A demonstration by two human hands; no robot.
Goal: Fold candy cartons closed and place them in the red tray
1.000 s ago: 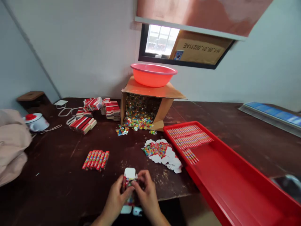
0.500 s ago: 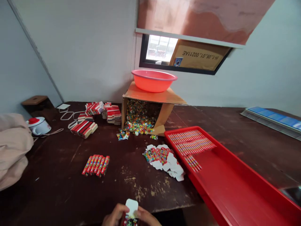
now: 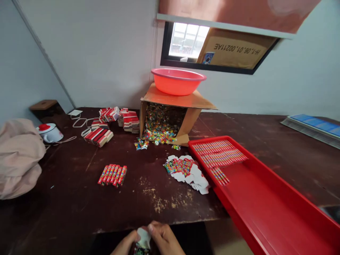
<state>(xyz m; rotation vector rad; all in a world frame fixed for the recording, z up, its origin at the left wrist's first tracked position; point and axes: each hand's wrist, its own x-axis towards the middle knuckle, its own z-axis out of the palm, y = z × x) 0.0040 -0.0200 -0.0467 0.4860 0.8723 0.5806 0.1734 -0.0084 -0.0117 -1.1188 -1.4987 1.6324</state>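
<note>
A small candy box [image 3: 143, 238] with a white flap is between my two hands at the bottom edge, in front of the table's near edge. My left hand [image 3: 125, 245] grips its left side, thumb against the flap. On the other side my right hand [image 3: 165, 238] has its thumb and fingers closed at the flap's upper right. The lower part of the box is cut off by the frame. Beyond the hands, a short row of red candy boxes [image 3: 112, 175] lies on the table. A heap of flat boxes with candy packets [image 3: 186, 171] lies to the right.
A long red tray [image 3: 260, 198] holds rows of filled boxes at right. Behind, a cardboard box [image 3: 180, 101] on its side spills candy packets [image 3: 159, 134], with a pink basin [image 3: 178, 83] on top. Bundled cartons [image 3: 98, 136], a mug [image 3: 50, 132] and a cloth [image 3: 20, 159] lie left.
My right hand has risen and closed over the box's white flap, which now looks folded or partly covered. The box has moved slightly left and lower. The view has tilted a little downward.
</note>
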